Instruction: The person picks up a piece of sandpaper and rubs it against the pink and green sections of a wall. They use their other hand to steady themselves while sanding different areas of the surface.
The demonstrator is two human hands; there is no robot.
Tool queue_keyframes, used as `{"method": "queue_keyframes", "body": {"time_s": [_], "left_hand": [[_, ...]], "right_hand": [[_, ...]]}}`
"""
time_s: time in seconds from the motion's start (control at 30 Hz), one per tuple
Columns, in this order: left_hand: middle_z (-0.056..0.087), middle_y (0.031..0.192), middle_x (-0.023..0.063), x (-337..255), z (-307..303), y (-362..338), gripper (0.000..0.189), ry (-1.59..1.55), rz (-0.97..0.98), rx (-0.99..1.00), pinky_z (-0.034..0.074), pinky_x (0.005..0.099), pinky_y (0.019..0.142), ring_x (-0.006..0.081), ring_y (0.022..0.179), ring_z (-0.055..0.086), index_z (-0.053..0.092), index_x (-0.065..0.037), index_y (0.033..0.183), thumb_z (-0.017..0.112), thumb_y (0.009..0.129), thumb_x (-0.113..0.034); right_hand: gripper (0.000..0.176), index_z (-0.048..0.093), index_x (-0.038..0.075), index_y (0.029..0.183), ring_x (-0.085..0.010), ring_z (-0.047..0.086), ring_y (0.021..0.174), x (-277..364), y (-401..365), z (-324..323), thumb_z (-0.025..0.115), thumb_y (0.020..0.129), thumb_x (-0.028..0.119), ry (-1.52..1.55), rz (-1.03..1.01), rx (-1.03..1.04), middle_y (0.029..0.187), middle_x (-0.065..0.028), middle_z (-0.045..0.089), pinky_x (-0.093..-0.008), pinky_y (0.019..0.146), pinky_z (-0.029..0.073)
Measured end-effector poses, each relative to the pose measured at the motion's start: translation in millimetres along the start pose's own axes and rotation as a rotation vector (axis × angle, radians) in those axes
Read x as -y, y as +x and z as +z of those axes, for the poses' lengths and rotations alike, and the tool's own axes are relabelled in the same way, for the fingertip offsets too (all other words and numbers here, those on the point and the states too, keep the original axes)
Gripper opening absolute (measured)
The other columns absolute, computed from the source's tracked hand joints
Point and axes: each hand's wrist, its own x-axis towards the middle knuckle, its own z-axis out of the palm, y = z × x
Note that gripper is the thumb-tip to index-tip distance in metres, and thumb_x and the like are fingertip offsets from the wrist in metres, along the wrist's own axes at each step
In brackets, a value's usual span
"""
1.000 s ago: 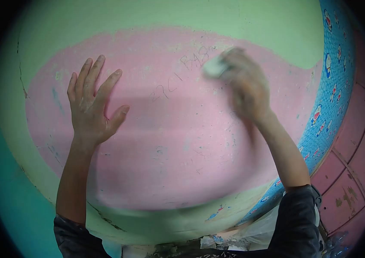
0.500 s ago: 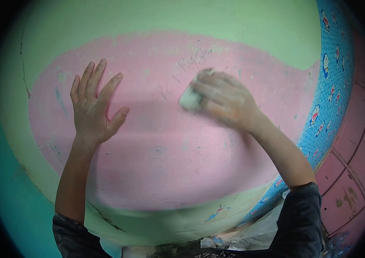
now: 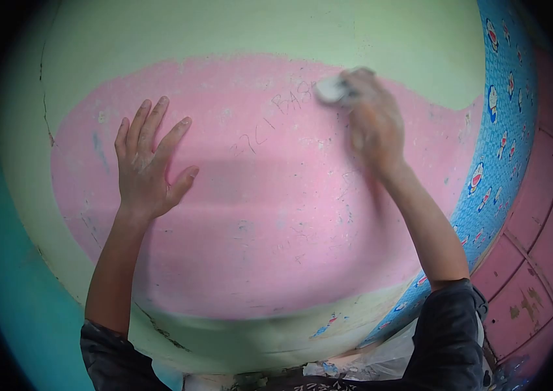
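Note:
My left hand (image 3: 144,163) lies flat on the pink patch (image 3: 250,241) of the wall, its fingers spread and whitish dust on its back. Higher up at the right, my right hand (image 3: 375,124) is blurred by motion. Its fingers are closed on a small pale pad (image 3: 332,91) held against the wall near the patch's upper edge. Whether that pad is sandpaper, sponge or cloth I cannot make out. Just left of the pad are pencil-like scrawled letters (image 3: 289,101) on the pink paint.
Light green paint (image 3: 257,26) surrounds the patch, and a crack (image 3: 46,117) runs down the left. Blue cartoon-print wallpaper (image 3: 478,169) borders a pink panelled surface (image 3: 524,280) on the right. Clear plastic sheeting (image 3: 387,355) and debris lie at the wall's foot.
My right hand has moved up and to the right with the pale pad, from below the scrawled letters to their right end. My left hand stays flat on the wall.

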Motion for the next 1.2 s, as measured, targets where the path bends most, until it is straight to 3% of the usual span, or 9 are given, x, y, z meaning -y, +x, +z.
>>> {"method": "queue_keyframes", "body": {"time_s": [0.07, 0.17, 0.3, 0.43, 0.67, 0.83, 0.97, 1.1, 1.2], "left_hand": [[0.035, 0.169, 0.0157, 1.4, 0.9, -2.9, 0.065, 0.006, 0.007, 0.005, 0.013, 0.0622, 0.127, 0.0387, 0.159, 0.026, 0.054, -0.021, 0.152, 0.064, 0.096, -0.052], [0.037, 0.169, 0.0134, 1.5, 1.2, -7.1, 0.069, -0.035, -0.006, -0.013, 0.014, 0.0604, 0.127, 0.0374, 0.158, 0.028, 0.057, -0.026, 0.151, 0.073, 0.087, -0.046], [0.037, 0.169, 0.0135, 0.7, -2.6, -18.0, 0.07, -0.038, -0.01, 0.024, 0.014, 0.0607, 0.127, 0.0376, 0.158, 0.027, 0.057, -0.026, 0.15, 0.075, 0.085, -0.046], [0.037, 0.169, 0.0156, -0.7, -3.0, -26.2, 0.068, -0.026, 0.017, 0.032, 0.014, 0.0617, 0.127, 0.0391, 0.158, 0.026, 0.057, -0.023, 0.149, 0.071, 0.088, -0.048], [0.039, 0.166, 0.0208, -39.7, -11.3, -79.0, 0.067, -0.023, -0.127, 0.122, 0.019, 0.0642, 0.125, 0.0426, 0.156, 0.029, 0.06, -0.015, 0.147, 0.074, 0.088, -0.043], [0.034, 0.167, 0.0259, -120.2, 5.2, -164.9, 0.068, -0.104, -0.412, 0.069, 0.027, 0.0648, 0.122, 0.0491, 0.156, 0.023, 0.056, -0.007, 0.148, 0.074, 0.091, -0.038], [0.021, 0.169, 0.0309, -204.3, 14.7, -216.9, 0.07, -0.229, -0.663, 0.115, 0.029, 0.0647, 0.122, 0.052, 0.157, 0.015, 0.048, -0.002, 0.152, 0.073, 0.095, -0.033], [0.01, 0.169, 0.0349, -247.7, 16.2, -234.4, 0.074, -0.26, -0.782, 0.194, 0.023, 0.0663, 0.123, 0.0532, 0.157, 0.009, 0.04, -0.003, 0.157, 0.073, 0.096, -0.03], [0.007, 0.169, 0.0353, -257.8, 21.7, -234.1, 0.075, -0.31, -0.794, 0.108, 0.019, 0.067, 0.123, 0.0533, 0.157, 0.008, 0.039, -0.003, 0.158, 0.072, 0.097, -0.03]], "right_hand": [[0.014, 0.069, 0.009, 0.1, -0.033, 0.067, 0.126, 14.0, -19.8, 3.2, 0.067, 0.087, 0.006, 0.035, -0.18, 0.099, 0.13, -0.0122, 0.073, -0.0495, 0.11, 0.051], [0.016, 0.07, 0.009, 0.102, -0.0329, 0.067, 0.126, 6.7, -27.2, -2.0, 0.067, 0.086, 0.006, 0.109, -0.179, 0.123, 0.128, -0.0124, 0.073, -0.0496, 0.11, 0.051], [0.012, 0.07, 0.01, 0.098, -0.0333, 0.067, 0.126, -2.0, -13.8, -3.1, 0.069, 0.085, 0.007, -0.052, 0.089, -0.046, 0.129, -0.0103, 0.073, -0.0488, 0.108, 0.052], [0.011, 0.064, 0.009, 0.09, -0.0311, 0.066, 0.124, 40.3, -23.7, -8.2, 0.072, 0.084, 0.014, 0.105, -0.235, 0.133, 0.129, -0.0097, 0.071, -0.047, 0.103, 0.054], [0.019, 0.065, 0.004, 0.095, -0.0342, 0.067, 0.12, 45.8, -78.4, -25.8, 0.074, 0.079, -0.002, -0.002, 0.29, -0.029, 0.123, -0.0124, 0.073, -0.0487, 0.102, 0.054], [0.025, 0.066, 0.001, 0.112, -0.0376, 0.069, 0.11, 125.3, -189.5, -46.2, 0.067, 0.089, -0.008, 0.004, 0.685, -0.216, 0.117, -0.0169, 0.074, -0.0463, 0.101, 0.053], [0.03, 0.065, -0.001, 0.118, -0.0368, 0.068, 0.103, 168.9, -244.2, -52.9, 0.065, 0.09, -0.01, -0.119, 0.956, -0.148, 0.114, -0.0177, 0.074, -0.0457, 0.093, 0.053], [0.031, 0.07, 0.001, 0.118, -0.0343, 0.067, 0.103, 166.3, -254.5, -54.9, 0.068, 0.09, -0.01, -0.13, 0.863, -0.088, 0.115, -0.0159, 0.072, -0.0438, 0.087, 0.052], [0.031, 0.074, 0.004, 0.117, -0.0308, 0.063, 0.099, 159.7, -261.5, -50.0, 0.074, 0.088, -0.006, -0.082, 0.864, -0.113, 0.112, -0.0132, 0.069, -0.0407, 0.083, 0.051]]}}
